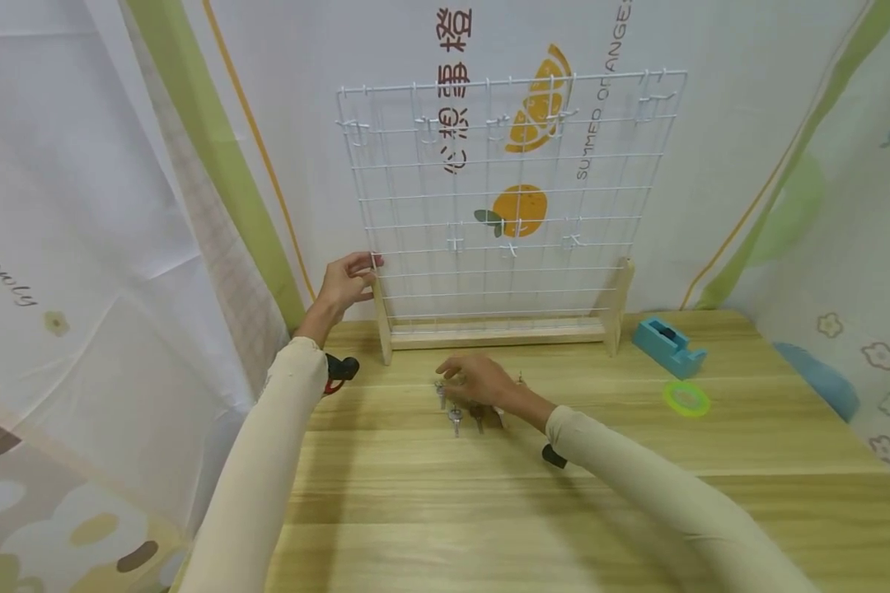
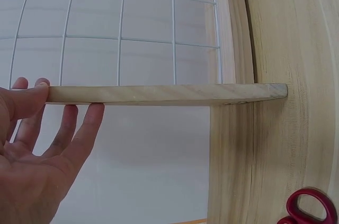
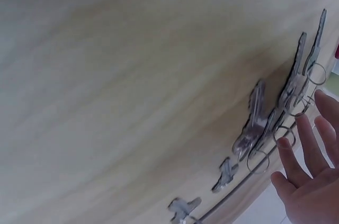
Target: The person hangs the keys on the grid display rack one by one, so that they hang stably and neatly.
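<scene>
My left hand (image 1: 347, 282) holds the wooden side post (image 2: 159, 94) of a stand, its thumb on one face and fingertips on the other in the left wrist view. The stand carries a white wire grid panel (image 1: 504, 175) with several small hooks. My right hand (image 1: 477, 380) hovers over several metal keys (image 1: 456, 418) on the table, fingers spread and loosely bent. In the right wrist view the fingertips (image 3: 302, 121) are beside the key rings (image 3: 258, 162); nothing is plainly gripped. Whether they touch a ring I cannot tell.
A blue tape dispenser (image 1: 667, 346) stands at the right of the wooden table (image 1: 415, 511), with a yellow-green disc (image 1: 686, 398) in front of it. Red-handled scissors (image 2: 312, 203) lie left of the stand. Printed curtains (image 1: 156, 189) hang behind and at both sides.
</scene>
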Motion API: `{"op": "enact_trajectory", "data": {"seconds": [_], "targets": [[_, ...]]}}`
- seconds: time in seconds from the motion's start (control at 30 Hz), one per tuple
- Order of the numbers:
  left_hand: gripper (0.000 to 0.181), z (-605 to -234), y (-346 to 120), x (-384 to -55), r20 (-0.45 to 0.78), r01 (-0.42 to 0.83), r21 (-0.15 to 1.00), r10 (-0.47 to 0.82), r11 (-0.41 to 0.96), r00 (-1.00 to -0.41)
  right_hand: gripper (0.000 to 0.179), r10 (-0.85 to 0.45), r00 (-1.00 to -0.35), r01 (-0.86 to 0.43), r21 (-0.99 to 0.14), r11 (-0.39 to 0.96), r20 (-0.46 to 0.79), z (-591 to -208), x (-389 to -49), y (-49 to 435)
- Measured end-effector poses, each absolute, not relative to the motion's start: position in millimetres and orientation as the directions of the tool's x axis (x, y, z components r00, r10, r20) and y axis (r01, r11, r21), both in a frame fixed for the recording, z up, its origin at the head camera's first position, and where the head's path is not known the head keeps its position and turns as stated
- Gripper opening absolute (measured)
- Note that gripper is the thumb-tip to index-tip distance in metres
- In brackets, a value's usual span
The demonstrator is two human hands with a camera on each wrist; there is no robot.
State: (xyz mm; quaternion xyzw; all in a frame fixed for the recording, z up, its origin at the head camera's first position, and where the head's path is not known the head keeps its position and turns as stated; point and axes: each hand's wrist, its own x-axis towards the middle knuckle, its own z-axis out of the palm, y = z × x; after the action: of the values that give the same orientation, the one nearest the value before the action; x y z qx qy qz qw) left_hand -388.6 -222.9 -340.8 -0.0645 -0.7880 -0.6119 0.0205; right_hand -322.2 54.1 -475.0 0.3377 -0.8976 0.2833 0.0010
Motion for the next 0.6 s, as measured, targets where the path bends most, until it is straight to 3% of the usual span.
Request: {"op": "enact_trajectory", "data": {"seconds": [0.6], "targets": [[0.039, -345.5, -223.5, -389.8, 0.125, 0.137, 0.968, 0.069, 0.211, -0.990, 0.022, -0.581, -0.789, -0.587, -0.524, 0.617, 0.200, -479.4, -327.5, 43.1]]}}
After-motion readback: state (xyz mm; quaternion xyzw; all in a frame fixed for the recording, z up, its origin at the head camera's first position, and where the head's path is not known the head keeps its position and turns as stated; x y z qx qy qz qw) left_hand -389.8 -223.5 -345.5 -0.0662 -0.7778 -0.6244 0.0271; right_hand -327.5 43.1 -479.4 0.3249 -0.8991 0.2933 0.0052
